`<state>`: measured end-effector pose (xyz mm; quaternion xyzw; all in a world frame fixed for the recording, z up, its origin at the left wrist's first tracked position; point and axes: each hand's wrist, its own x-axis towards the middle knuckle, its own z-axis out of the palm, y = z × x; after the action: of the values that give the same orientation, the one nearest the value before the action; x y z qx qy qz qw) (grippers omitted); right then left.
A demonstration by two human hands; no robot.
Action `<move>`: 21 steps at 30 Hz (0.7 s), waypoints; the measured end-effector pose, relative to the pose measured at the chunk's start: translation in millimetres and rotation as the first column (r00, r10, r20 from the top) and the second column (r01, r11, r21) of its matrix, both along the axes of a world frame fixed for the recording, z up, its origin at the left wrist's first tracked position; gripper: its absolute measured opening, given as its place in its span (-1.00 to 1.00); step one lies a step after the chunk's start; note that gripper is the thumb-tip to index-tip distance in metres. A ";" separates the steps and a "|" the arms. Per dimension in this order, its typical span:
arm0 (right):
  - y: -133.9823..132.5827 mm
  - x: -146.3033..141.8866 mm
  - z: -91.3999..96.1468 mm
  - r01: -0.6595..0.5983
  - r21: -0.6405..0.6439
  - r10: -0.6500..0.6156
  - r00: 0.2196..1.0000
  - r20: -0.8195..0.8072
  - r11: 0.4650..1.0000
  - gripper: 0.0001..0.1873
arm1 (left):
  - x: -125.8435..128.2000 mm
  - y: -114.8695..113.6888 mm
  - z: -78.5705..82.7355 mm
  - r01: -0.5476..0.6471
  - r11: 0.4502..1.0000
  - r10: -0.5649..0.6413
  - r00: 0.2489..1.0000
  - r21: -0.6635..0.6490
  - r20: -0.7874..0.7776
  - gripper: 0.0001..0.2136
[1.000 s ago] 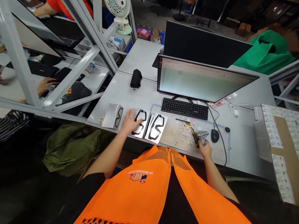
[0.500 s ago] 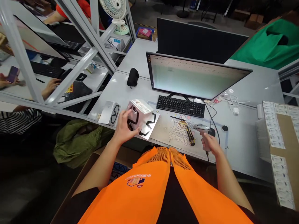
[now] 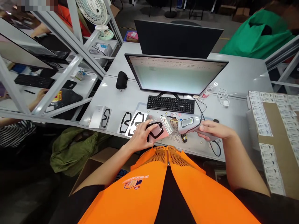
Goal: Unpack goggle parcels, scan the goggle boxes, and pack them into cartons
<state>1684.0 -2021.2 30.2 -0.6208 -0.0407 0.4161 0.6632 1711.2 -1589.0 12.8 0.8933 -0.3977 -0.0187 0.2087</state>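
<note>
My left hand (image 3: 140, 136) is closed around a small box (image 3: 160, 129) printed with a black glasses-like frame, its labelled side turned to the right. A grey barcode scanner (image 3: 189, 123) is gripped in my right hand (image 3: 211, 130), its head pointing left at the box from a short distance. Just left of my left hand, two white boxes with the same kind of print, one box (image 3: 125, 122) and another box (image 3: 137, 119), lie side by side. Further left stands a similar silvery box (image 3: 99, 117). A cutter knife (image 3: 184, 137) lies partly hidden under the scanner.
A keyboard (image 3: 171, 104) and a lit monitor (image 3: 175, 76) stand behind my hands. A black pouch (image 3: 121, 80) lies back left. At right are a white cable (image 3: 224, 97) and a large carton (image 3: 268, 124). A metal frame (image 3: 63, 84) borders the left side, with another person's hand beyond.
My left hand has moved right with one box, tilting it and uncovering the boxes beneath. My right hand has raised the scanner and turned it toward that box.
</note>
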 end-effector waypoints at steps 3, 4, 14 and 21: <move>3.3 -0.4 -14.7 0.032 0.026 -0.032 0.999 0.026 0.999 -0.32 | 0.3 2.2 2.2 -0.024 1.000 0.024 0.999 0.005 -0.024 -0.14; 4.3 -0.8 -20.5 0.057 0.026 -0.058 0.998 0.031 0.998 -0.34 | 0.6 4.7 3.3 -0.039 0.999 0.039 0.998 0.000 -0.040 -0.13; 30.7 -16.6 -68.3 0.490 -0.220 -0.516 0.853 -0.081 0.844 -0.26 | 79.8 140.9 18.1 -0.746 0.659 0.735 0.665 0.090 0.133 -0.06; 56.0 -31.4 -93.7 0.589 -0.304 -0.646 0.751 -0.137 0.749 -0.27 | 129.2 248.1 -49.3 -0.772 0.456 0.858 0.513 0.443 0.011 -0.06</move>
<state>1652.6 -1965.2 -63.5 -0.6213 0.2974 0.2433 0.6829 1840.4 -1341.0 -36.5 0.9874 0.1198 -0.0912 0.0491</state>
